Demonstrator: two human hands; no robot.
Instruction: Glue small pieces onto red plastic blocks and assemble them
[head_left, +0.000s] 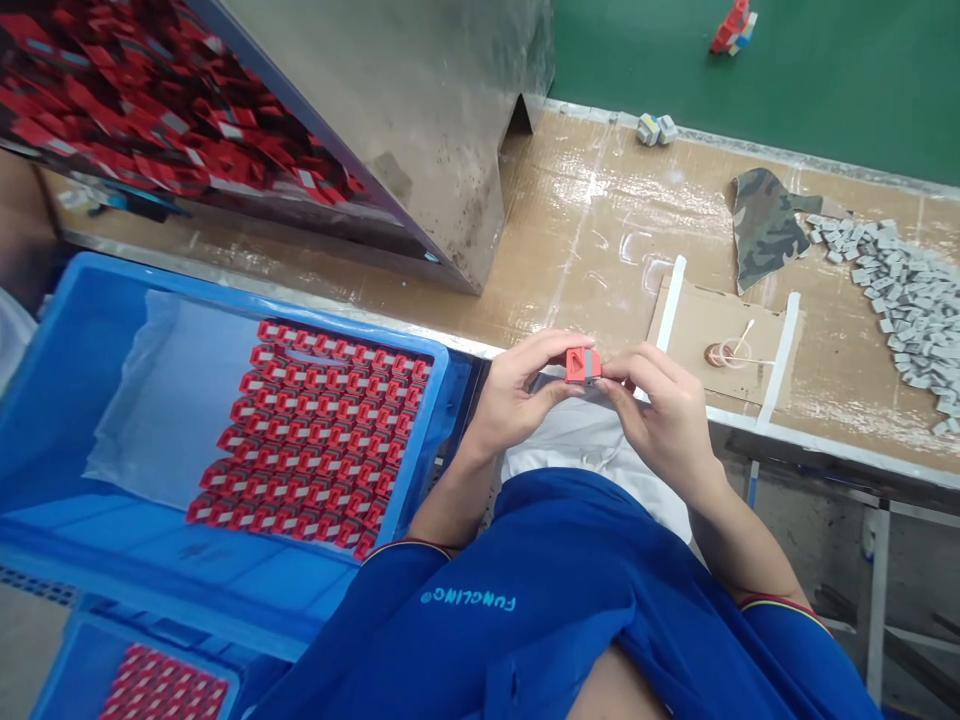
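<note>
In the head view, the left hand (517,395), near the middle of the frame, holds a small red block (583,366) with a grey band between thumb and fingers. The right hand (664,400), just right of it, has its thumb and fingertips narrowly bent at the block's right end; I cannot tell whether they grip the block itself or a tiny part beside it. The block is in the centre of the frame, above the person's white trousers (577,445) and blue shirt (540,570).

At the left of the frame is a blue crate (45,425), with red blocks in slanting rows (315,430) on a cloudy plastic sheet (172,390). A second crate (71,665) at the lower left also holds red blocks in rows (161,690). At the upper left, a metal bin (427,120) contains a loose heap of red blocks (150,110). Part of another person's arm (22,210) shows at the left edge.

Right of centre, on the cardboard-covered bench (585,250), a small cup (721,354) with a stick (744,335) in it stands between two strips of white tape. Above it lies a camouflage scrap (767,222), near many grey pieces (915,300) at the right. A green surface (825,90) fills the upper right.
</note>
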